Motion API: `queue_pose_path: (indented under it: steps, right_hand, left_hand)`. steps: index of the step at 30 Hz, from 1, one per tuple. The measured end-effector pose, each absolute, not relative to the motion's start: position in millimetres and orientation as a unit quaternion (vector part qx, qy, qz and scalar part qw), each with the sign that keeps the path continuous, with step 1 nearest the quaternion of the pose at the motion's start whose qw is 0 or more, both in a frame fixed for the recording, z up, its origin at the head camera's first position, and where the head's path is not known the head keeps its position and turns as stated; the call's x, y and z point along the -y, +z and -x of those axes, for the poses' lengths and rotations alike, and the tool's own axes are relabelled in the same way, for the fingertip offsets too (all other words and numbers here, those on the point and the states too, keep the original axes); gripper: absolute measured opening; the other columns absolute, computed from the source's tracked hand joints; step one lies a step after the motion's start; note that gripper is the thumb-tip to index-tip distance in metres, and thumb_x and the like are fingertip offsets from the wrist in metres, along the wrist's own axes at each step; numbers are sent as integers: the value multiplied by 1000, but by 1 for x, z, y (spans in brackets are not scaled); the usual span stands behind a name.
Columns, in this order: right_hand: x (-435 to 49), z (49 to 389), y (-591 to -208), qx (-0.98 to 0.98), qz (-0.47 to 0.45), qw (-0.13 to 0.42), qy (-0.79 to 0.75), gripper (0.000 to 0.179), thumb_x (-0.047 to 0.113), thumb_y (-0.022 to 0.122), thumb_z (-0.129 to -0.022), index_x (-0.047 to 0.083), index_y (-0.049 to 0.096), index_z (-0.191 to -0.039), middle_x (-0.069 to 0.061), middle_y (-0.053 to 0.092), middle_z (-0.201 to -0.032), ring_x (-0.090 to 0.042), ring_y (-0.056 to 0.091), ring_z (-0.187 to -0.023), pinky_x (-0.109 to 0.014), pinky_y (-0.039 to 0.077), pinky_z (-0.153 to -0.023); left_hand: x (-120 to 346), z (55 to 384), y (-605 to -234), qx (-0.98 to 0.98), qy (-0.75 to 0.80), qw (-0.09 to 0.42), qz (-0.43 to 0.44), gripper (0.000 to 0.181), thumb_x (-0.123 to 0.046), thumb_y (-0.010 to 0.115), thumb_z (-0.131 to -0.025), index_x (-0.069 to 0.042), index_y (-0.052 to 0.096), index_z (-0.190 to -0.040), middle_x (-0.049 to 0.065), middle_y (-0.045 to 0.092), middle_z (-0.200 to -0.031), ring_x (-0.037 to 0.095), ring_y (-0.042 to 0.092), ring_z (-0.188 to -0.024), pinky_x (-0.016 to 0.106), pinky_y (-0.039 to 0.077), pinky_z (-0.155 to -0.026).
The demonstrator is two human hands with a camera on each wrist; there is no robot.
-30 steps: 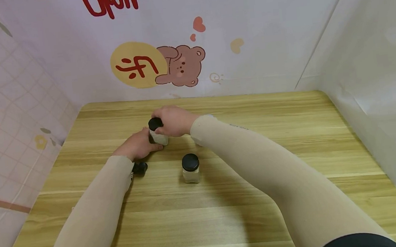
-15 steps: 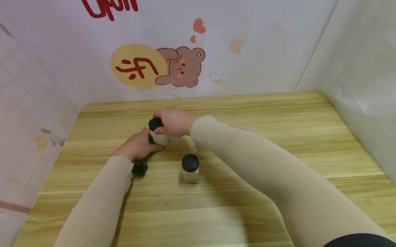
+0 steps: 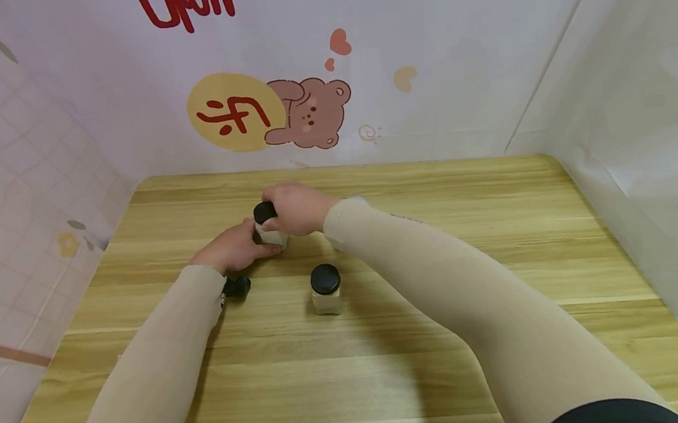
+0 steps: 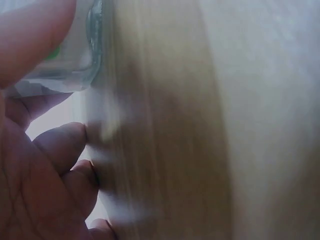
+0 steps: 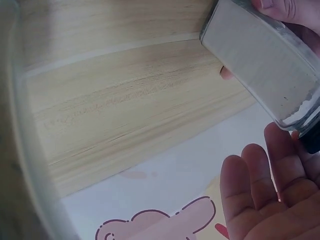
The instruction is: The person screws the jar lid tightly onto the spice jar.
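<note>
A square glass spice jar (image 3: 273,237) with a black lid (image 3: 265,212) and pale contents stands tilted on the wooden table, toward its back left. My left hand (image 3: 234,247) holds it low down, with the thumb (image 4: 30,40) across the glass in the left wrist view. From above, my right hand (image 3: 298,209) grips the lid. In the right wrist view the jar (image 5: 260,60) slants between both hands, its lid partly cut off by the frame. A second black-lidded jar (image 3: 326,292) stands upright nearer to me, touched by neither hand.
The wooden table (image 3: 358,389) ends at a white backdrop with a printed bear (image 3: 316,114). White sheeting also rises at both sides. A small black device (image 3: 237,288) sits at my left wrist. A blurred pale edge (image 5: 30,150) fills the left of the right wrist view.
</note>
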State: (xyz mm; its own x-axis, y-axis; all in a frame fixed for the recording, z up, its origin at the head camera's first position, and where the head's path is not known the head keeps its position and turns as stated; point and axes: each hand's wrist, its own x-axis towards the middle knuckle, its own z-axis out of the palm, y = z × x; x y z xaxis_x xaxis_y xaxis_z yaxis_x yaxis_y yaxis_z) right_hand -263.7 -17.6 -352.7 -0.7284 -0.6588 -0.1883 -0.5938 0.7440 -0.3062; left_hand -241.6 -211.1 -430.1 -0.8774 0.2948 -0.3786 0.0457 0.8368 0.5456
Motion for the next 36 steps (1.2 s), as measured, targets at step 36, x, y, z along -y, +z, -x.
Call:
queue_pose_path:
  steps: [36]
  right_hand:
    - [22, 263, -350, -930, 317, 150, -106, 43, 44, 67, -103, 15, 62, -134, -1, 68, -124, -16, 63, -105, -29, 54, -92]
  left_hand:
    - [207, 239, -428, -937, 257, 216, -101, 83, -48, 71, -100, -6, 34, -161, 21, 45, -161, 42, 46, -148, 62, 36, -122]
